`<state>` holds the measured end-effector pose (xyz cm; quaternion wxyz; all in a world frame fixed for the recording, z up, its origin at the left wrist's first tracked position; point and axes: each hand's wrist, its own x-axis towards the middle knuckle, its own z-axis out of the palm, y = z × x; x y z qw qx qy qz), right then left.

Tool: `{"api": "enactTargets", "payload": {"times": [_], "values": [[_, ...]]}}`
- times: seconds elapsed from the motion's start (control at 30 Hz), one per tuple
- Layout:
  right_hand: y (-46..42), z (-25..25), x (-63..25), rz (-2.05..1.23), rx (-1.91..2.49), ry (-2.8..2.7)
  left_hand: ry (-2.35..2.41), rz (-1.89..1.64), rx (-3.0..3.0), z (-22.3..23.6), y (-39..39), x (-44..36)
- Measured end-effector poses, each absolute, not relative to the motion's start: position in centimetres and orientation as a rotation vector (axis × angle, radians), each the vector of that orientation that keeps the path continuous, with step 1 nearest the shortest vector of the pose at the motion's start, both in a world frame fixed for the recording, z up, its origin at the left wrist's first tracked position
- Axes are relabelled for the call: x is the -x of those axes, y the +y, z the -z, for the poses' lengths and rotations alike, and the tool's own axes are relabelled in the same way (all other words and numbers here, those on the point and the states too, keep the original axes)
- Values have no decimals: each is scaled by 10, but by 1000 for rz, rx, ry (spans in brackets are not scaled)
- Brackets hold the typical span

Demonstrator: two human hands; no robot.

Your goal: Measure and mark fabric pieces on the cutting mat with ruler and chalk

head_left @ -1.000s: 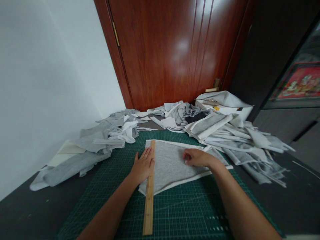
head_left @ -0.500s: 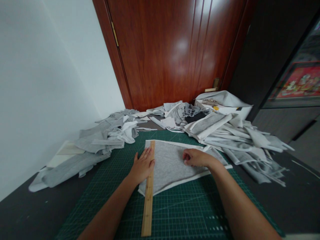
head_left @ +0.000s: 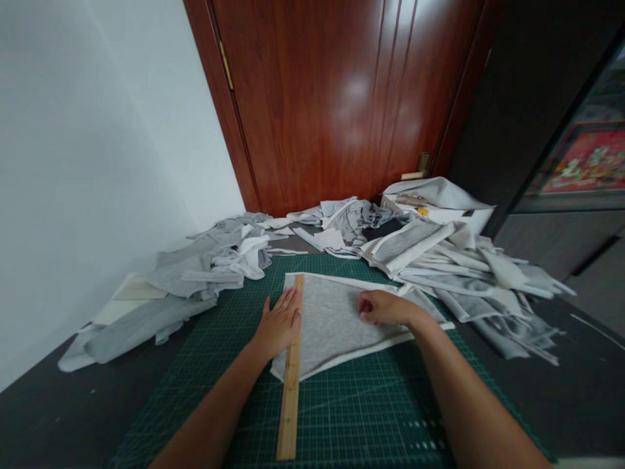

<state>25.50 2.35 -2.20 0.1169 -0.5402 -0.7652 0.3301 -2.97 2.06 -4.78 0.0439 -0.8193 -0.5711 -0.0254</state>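
A grey fabric piece with white edges (head_left: 336,319) lies flat on the green cutting mat (head_left: 371,410). Across its left end runs a wooden ruler (head_left: 290,397), its near end reaching past the cloth onto the mat. My left hand (head_left: 279,326) rests flat with fingers stretched out, partly on the ruler and partly on the cloth left of it. Over the right half of the fabric, my right hand (head_left: 383,307) is closed, fingers curled in and pressed together. Whatever those fingers may hold is hidden.
Grey and white fabric scraps (head_left: 195,273) are heaped along the left wall. More scraps (head_left: 349,221) lie at the back by the brown door (head_left: 312,98). On the right, layered fabric pieces (head_left: 469,273) are piled before a white box (head_left: 469,215).
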Motion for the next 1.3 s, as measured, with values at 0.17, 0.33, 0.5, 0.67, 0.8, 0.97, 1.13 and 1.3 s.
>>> {"api": "enactTargets", "payload": {"times": [0.17,0.33,0.5,0.67,0.8,0.97,1.13,1.3], "values": [[24,21,-252,-1196,1537,-2057,-1739,110,2525,51,24,32],[33,24,-232,-1209,1420,-1703,-1750,151,2559,49,27,33],[48,32,-191,-1256,1281,-1534,-1662,290,2512,46,30,35],[74,32,-154,-1217,1288,-1471,-1534,250,2534,52,39,39],[104,33,-134,-1039,1368,-1483,-1490,245,2610,56,44,42],[124,47,-117,-853,1412,-1491,-1528,176,2640,54,42,41],[122,56,-118,-618,1434,-1539,-1523,192,2652,53,41,40],[119,56,-120,-530,1467,-1639,-1496,220,2647,57,43,41]]}}
